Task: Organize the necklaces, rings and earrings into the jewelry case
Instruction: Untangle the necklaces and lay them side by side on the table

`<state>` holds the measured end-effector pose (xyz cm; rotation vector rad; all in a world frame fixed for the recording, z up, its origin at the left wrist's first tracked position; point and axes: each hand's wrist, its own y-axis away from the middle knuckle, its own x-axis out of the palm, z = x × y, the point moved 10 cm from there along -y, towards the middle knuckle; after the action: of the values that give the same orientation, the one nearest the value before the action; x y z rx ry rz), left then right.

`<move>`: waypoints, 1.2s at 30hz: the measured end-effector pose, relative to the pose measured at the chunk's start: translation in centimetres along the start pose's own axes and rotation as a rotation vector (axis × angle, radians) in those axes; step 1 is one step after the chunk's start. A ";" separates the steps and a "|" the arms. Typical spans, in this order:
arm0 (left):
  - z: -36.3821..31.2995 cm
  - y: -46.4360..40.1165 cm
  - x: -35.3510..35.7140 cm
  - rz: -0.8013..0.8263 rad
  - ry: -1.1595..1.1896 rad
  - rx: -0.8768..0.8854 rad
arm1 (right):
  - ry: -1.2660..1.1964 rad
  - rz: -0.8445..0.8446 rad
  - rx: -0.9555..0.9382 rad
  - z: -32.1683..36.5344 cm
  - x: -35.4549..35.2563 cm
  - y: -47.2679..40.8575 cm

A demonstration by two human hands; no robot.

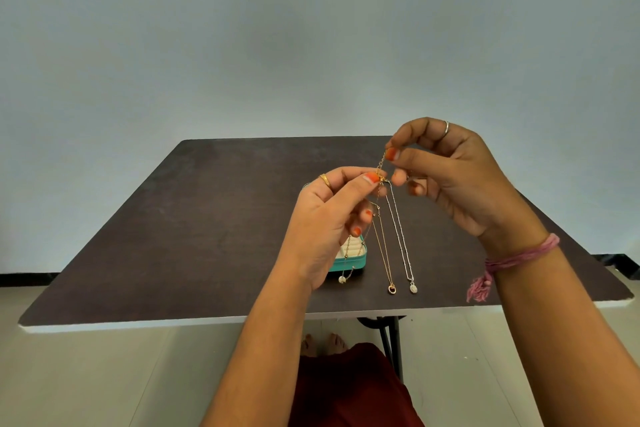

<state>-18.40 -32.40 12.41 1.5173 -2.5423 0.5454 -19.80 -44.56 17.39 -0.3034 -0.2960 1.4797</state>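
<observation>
Two hands, left hand (332, 215) and right hand (446, 166), pinch a thin gold chain necklace (380, 166) at frame centre; gold pendant necklace (383, 253) and silver pendant necklace (401, 246) dangle; small teal jewelry case (349, 262) open below, necklaces apparently unstored.

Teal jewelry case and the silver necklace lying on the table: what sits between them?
In the head view, a gold necklace with a ring-shaped pendant lies between the teal jewelry case and the silver necklace, beside the silver one on the dark table.
</observation>
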 end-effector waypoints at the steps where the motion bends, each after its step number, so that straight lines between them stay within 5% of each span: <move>1: 0.0 0.0 -0.1 -0.002 0.003 -0.005 | -0.026 -0.003 0.021 -0.3 0.0 0.0; 17: 0.6 0.0 -1.4 -0.074 0.027 -0.033 | 0.478 0.137 -0.108 -0.4 0.6 1.5; 36: 1.0 0.1 -1.5 0.029 -0.126 -0.031 | 0.469 0.161 -0.118 -0.6 1.0 1.1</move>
<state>-17.71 -31.53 11.04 1.5533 -2.6570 0.4250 -20.52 -43.53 16.39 -0.7694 0.0206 1.5016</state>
